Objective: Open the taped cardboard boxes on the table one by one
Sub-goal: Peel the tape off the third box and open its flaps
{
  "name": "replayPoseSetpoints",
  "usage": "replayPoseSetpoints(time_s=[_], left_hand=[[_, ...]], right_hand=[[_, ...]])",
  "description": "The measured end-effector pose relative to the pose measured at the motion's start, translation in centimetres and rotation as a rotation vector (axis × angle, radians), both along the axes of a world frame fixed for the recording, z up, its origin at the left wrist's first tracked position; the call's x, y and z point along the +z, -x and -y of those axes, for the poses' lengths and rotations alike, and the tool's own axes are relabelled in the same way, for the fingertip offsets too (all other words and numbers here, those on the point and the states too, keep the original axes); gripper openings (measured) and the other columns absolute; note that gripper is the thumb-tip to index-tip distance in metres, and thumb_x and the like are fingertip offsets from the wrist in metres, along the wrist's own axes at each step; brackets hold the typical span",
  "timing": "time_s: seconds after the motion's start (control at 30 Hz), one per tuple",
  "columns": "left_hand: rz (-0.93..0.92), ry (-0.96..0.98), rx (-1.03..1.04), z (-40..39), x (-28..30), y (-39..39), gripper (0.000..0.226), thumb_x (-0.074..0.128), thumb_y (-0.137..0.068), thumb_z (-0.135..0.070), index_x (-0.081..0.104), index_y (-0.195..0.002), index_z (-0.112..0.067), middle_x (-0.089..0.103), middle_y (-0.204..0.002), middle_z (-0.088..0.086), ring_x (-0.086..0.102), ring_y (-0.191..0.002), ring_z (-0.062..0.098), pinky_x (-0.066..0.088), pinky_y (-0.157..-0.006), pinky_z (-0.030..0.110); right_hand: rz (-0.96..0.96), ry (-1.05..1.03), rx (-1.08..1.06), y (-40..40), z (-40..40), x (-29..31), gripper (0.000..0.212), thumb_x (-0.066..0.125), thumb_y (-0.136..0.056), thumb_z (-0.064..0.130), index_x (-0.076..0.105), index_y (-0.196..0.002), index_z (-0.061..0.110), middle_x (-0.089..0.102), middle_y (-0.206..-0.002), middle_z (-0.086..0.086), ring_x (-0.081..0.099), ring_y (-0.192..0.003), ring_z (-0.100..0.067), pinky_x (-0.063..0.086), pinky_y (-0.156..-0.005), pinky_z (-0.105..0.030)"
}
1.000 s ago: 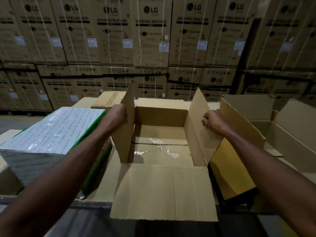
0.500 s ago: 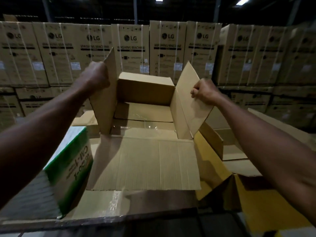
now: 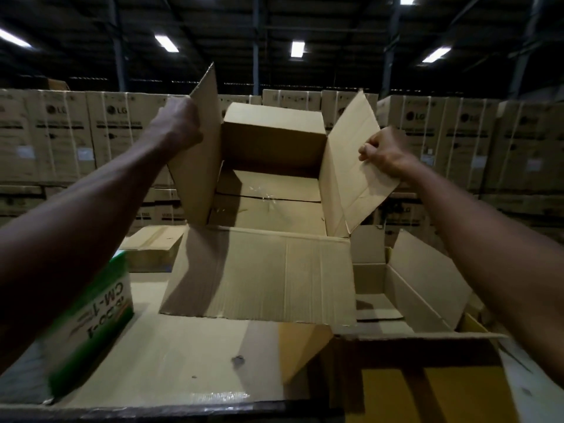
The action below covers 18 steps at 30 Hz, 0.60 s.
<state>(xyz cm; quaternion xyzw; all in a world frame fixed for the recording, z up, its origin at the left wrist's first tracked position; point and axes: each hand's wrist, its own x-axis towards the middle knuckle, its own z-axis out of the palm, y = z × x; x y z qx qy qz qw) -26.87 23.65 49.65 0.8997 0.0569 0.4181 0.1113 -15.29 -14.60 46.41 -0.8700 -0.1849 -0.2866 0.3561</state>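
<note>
Stacked washing-machine cartons (image 3: 76, 138) fill the background across the middle of the frame, under dark roof beams and strip lights (image 3: 166, 43). Centre frame, you have the open cardboard box (image 3: 268, 209) tilted up toward you above the table (image 3: 171, 370), its near flap (image 3: 259, 276) hanging down over flattened cardboard. Your left hand (image 3: 178, 126) grips the edge of the left side flap (image 3: 198, 154), fingers curled round it; your right hand (image 3: 386, 151) pinches the outer edge of the right side flap (image 3: 354, 166), with its knuckles bent over the cardboard. Inside you can see the bottom panels with scraps of clear tape (image 3: 265, 195); nothing else shows in there. At the lower left of the frame sits a green and white box (image 3: 91, 325), and at the right lies another opened box (image 3: 412, 288), just beside the one you hold. This one looks finished, so the step in hand is probably moving it out of the way. Hold close to the flap folds, not the free edges, since thin flaps can crease or tear under the box's weight. Keep both hands level so it does not swing, and set it down away from the green and white box, which appears to be unopened.
</note>
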Motion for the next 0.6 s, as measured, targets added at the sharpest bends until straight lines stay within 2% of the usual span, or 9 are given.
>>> replayPoseSetpoints(time_s=[0.07, 0.17, 0.23, 0.37, 0.5, 0.6], left_hand=[[0.003, -0.011, -0.033, 3.1, 0.6, 0.1, 0.008, 0.068, -0.086, -0.001, 0.065, -0.094, -0.003, 0.064, -0.094, 0.014, 0.067, -0.079, 0.029, 0.059, -0.068, 0.040], [-0.006, -0.045, -0.088, 7.7, 1.1, -0.5, 0.010, 0.066, -0.089, 0.002, 0.062, -0.095, -0.004, 0.062, -0.090, 0.011, 0.062, -0.070, 0.020, 0.051, -0.056, 0.027], [-0.010, -0.049, -0.124, 10.3, 1.1, -1.3, 0.013, 0.065, -0.088, 0.003, 0.057, -0.088, -0.008, 0.060, -0.085, 0.008, 0.057, -0.064, 0.013, 0.043, -0.051, 0.021], [0.001, -0.060, -0.199, 14.6, 0.6, -3.9, 0.019, 0.064, -0.086, 0.005, 0.055, -0.086, -0.012, 0.063, -0.089, 0.011, 0.062, -0.070, 0.021, 0.044, -0.051, 0.021], [-0.008, -0.046, -0.276, 19.4, -0.5, -7.5, 0.033, 0.062, -0.090, 0.004, 0.048, -0.071, -0.019, 0.054, -0.075, 0.000, 0.057, -0.063, 0.014, 0.042, -0.051, 0.020], [-0.028, 0.005, -0.302, 22.5, -1.7, -11.0, 0.015, 0.062, -0.092, 0.002, 0.057, -0.084, -0.011, 0.053, -0.081, 0.000, 0.056, -0.067, 0.013, 0.043, -0.052, 0.019]], right_hand=[[0.006, 0.025, -0.009, 0.3, 3.0, 0.8, 0.021, 0.054, -0.105, 0.016, 0.068, -0.113, 0.002, 0.067, -0.102, -0.009, 0.060, -0.081, -0.010, 0.044, -0.066, -0.022], [0.010, 0.087, -0.047, 0.4, 7.4, 1.6, 0.020, 0.056, -0.104, 0.014, 0.070, -0.111, 0.001, 0.065, -0.097, -0.008, 0.058, -0.075, -0.006, 0.040, -0.061, -0.019], [0.009, 0.113, -0.084, 0.2, 10.3, 1.7, 0.018, 0.058, -0.103, 0.015, 0.070, -0.110, 0.003, 0.066, -0.098, -0.008, 0.056, -0.074, -0.005, 0.038, -0.059, -0.019], [0.020, 0.150, -0.187, -1.2, 15.3, 1.4, 0.018, 0.060, -0.103, 0.016, 0.071, -0.109, 0.005, 0.067, -0.097, -0.007, 0.055, -0.072, -0.005, 0.038, -0.058, -0.020], [0.029, 0.178, -0.245, -4.0, 19.6, 0.6, 0.017, 0.061, -0.102, 0.021, 0.071, -0.109, 0.009, 0.070, -0.102, -0.007, 0.062, -0.082, -0.013, 0.045, -0.066, -0.028], [-0.014, 0.229, -0.283, -6.5, 21.9, 0.2, 0.016, 0.061, -0.102, 0.019, 0.070, -0.110, 0.007, 0.069, -0.101, -0.008, 0.058, -0.075, -0.008, 0.041, -0.059, -0.023]])
